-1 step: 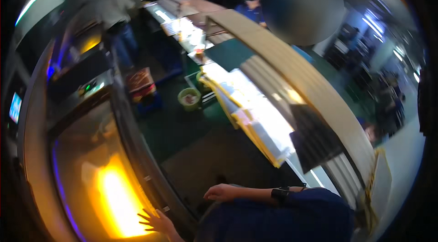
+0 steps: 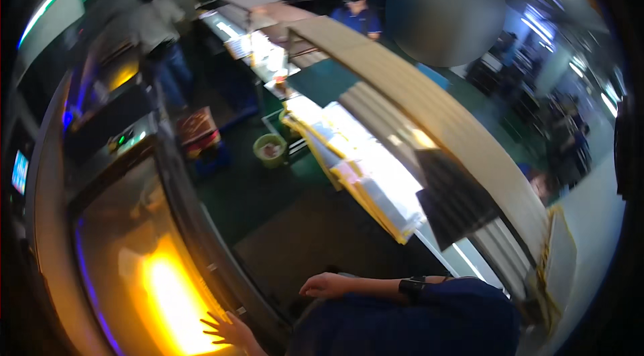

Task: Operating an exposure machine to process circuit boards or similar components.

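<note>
My left hand (image 2: 228, 332) is open, its fingers spread over the lower end of a large glass panel (image 2: 121, 202) set in a dark frame. Glaring yellow-orange light (image 2: 169, 289) shines through or off the panel next to the fingertips. Whether the fingers touch the glass I cannot tell. My right hand (image 2: 326, 285) is held in front of my dark blue clothing (image 2: 409, 319), fingers loosely curled, with nothing visible in it. A black band (image 2: 411, 287) is around that forearm.
The panel's dark frame edge (image 2: 201, 242) runs beside me. Across the aisle stands a long lit bench (image 2: 362, 168) with yellow-edged sheets and a shelf (image 2: 402, 94) above. A green bin (image 2: 270, 150) and a red-topped stack (image 2: 196, 127) stand on the floor. A person (image 2: 161, 37) stands farther off.
The surroundings have shifted slightly left in the picture as my view turned a little. Both hands keep nearly the same place and shape.
</note>
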